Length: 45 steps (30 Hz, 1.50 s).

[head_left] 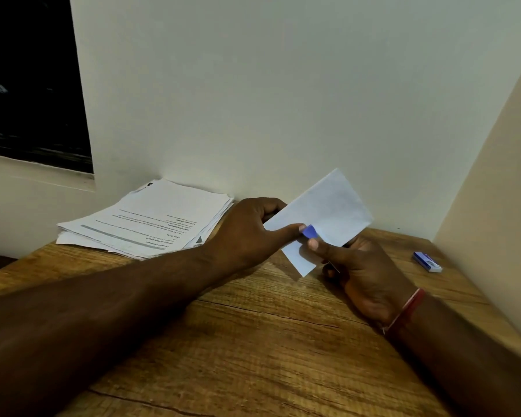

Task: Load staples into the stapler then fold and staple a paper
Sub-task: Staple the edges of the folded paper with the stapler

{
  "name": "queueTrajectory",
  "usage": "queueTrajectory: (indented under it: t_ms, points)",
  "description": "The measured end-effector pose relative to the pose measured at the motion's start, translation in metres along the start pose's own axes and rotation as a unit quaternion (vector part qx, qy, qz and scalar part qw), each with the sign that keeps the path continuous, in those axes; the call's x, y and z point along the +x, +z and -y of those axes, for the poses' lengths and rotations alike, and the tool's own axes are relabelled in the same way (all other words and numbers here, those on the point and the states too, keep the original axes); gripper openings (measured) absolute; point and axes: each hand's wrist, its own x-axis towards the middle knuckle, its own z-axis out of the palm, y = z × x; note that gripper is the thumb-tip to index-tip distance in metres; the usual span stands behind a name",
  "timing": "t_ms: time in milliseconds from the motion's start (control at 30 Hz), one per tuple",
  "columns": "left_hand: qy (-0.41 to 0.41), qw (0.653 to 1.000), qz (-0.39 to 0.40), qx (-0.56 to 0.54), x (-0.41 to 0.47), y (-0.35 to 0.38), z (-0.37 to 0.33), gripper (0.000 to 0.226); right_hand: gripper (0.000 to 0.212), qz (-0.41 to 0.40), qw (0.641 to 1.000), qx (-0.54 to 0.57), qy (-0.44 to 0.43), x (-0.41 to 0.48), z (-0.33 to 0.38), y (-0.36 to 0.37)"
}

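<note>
A folded white paper (pixel 328 212) is held up above the wooden desk (pixel 253 341), tilted toward the wall. My left hand (pixel 250 233) pinches its left edge, thumb on the front. My right hand (pixel 361 272) grips a small blue stapler (pixel 309 231) whose tip sits over the paper's lower edge; only that blue tip and a thin metal part under the hand show, the rest is hidden by my fingers and the paper. My right thumb lies just below the stapler's tip.
A loose stack of printed sheets (pixel 151 221) lies at the back left of the desk against the wall. A small blue and white staple box (pixel 427 261) rests at the right near the side wall. A dark window (pixel 30 79) is at upper left.
</note>
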Motion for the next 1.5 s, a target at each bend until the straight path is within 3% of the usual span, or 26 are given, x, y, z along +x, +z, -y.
queueTrajectory:
  t_ms: [133, 433, 633, 867, 1233, 1333, 1500]
  points:
    - [-0.005, 1.0, 0.01, 0.003, -0.001, 0.0, -0.003, 0.019, 0.043, 0.008, 1.0, 0.015, -0.006, -0.001, 0.002, 0.0]
    - [-0.05, 0.996, 0.037, -0.058, -0.004, 0.003, -0.006, 0.022, 0.061, 0.015, 1.0, -0.017, -0.007, 0.002, -0.002, -0.004]
    - [-0.071, 0.994, 0.008, -0.088, -0.002, 0.0, -0.005, 0.02, 0.045, 0.01, 0.999, -0.025, 0.018, 0.0, 0.0, 0.001]
    - [-0.109, 0.987, 0.003, -0.116, -0.002, 0.001, -0.005, 0.029, 0.041, -0.004, 0.999, -0.025, 0.042, 0.001, 0.001, 0.0]
    - [-0.097, 0.989, -0.024, -0.108, 0.0, -0.006, -0.007, 0.025, 0.035, -0.036, 0.997, -0.058, 0.028, 0.007, -0.004, -0.006]
    - [-0.091, 0.989, -0.016, -0.118, -0.001, -0.006, -0.009, 0.032, 0.03, -0.033, 0.998, -0.054, 0.017, 0.006, -0.003, -0.006]
    - [-0.057, 0.997, -0.017, -0.055, -0.001, -0.007, -0.008, 0.037, 0.031, -0.032, 0.997, -0.065, 0.026, 0.008, -0.004, -0.009]
